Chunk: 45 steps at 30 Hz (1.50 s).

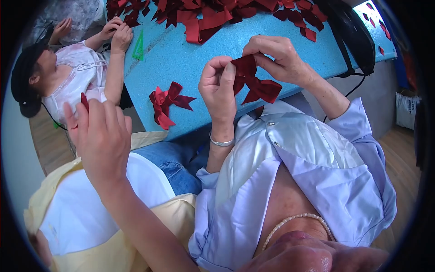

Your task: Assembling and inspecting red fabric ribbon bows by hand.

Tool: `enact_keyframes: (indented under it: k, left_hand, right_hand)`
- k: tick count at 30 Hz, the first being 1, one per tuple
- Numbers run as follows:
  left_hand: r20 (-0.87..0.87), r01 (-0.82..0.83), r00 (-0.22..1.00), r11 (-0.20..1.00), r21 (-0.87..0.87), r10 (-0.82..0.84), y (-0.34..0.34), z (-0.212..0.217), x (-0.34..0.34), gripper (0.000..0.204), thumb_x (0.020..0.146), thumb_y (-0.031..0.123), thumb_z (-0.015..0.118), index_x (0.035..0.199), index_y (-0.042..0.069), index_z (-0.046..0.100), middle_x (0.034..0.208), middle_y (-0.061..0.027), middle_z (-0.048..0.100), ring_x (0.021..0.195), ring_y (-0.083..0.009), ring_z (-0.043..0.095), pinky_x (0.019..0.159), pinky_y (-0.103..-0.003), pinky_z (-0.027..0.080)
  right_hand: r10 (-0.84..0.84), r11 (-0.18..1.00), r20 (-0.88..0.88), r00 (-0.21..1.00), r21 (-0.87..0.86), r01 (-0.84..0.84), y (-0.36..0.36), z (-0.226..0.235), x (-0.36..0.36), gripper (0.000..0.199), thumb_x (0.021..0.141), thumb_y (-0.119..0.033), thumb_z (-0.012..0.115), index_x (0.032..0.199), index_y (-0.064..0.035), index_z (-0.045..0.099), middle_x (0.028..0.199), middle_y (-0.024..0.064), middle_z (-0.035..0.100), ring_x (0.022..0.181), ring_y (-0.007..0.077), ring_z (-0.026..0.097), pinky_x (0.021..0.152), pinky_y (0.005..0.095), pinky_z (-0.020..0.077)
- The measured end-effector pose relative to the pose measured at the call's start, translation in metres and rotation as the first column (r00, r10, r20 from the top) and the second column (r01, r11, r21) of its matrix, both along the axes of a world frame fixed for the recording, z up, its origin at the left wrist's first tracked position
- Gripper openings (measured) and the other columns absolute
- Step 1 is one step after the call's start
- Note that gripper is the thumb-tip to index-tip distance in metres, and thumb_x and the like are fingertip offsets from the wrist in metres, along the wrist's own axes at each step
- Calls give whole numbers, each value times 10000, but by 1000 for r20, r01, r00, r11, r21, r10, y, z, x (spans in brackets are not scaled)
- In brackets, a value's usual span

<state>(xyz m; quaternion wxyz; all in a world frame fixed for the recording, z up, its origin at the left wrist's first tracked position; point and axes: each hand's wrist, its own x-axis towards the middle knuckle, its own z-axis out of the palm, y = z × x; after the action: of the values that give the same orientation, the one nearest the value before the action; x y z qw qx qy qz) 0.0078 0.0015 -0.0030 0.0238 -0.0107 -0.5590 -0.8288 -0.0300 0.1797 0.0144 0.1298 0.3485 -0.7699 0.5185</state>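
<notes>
Two hands work a dark red ribbon bow (253, 84) above the near edge of a light blue worktop (181, 59). The left hand (218, 86) is closed, thumb and forefinger pinching the bow's upper loop from the left. The right hand (278, 56) curls over from above, its fingertips pinched on the same loop at the top. The bow's two tails hang down and to the right, clear of the worktop and in front of a pale lilac shirt (317, 172). A silver bangle (221, 142) sits on the left wrist.

One finished bow (167, 102), brighter red with looped ribbon and cut tails, lies on the worktop just left of the left hand. A heap of dark red ribbon pieces (213, 16) covers the far part of the worktop, with a few single scraps spread toward its right end. A small green triangle (138, 47) lies near the worktop's left edge.

A neighbour's raised hand (102, 136), fingers bent, shows a bit of red ribbon at its fingertips on the left. Another person in a pale top (77, 77) sits at the far left with both hands on the worktop edge. A white sack (406, 110) with dark print stands on the floor at the right rim.
</notes>
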Motion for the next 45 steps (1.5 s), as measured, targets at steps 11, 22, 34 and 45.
enact_keyframes:
  k: [11,22,34,45]
  left_hand:
    - [21,147,989,988,-40,-146,14,4,9,229,823,24,703,1005,-6,568,937,-39,639,815,-66,591,721,-201,490]
    - [139,107,985,994,-9,-105,5,5,13,157,820,23,700,921,0,581,805,-16,616,664,-41,526,586,-190,437]
    - [191,115,970,978,176,-149,2,-4,12,174,820,28,727,912,28,580,818,-27,626,682,-79,551,624,-219,456]
    - [214,34,971,948,316,-106,8,4,11,199,839,1,699,1003,21,589,994,-43,629,873,-105,580,809,-241,468]
  right_hand:
    - [-31,999,35,999,12,31,-3,2,-3,196,725,91,531,894,18,597,809,105,622,703,254,630,620,307,494]
    - [-61,998,-148,987,-30,57,-3,2,-15,193,747,66,574,924,-9,590,747,117,604,632,272,602,560,324,479]
    - [-47,998,104,994,47,42,-2,2,-12,154,799,31,621,943,7,574,883,85,608,797,177,606,672,292,490]
    - [133,985,751,647,-172,-2,14,-6,18,148,911,-147,577,895,-1,557,779,1,551,747,65,512,660,226,428]
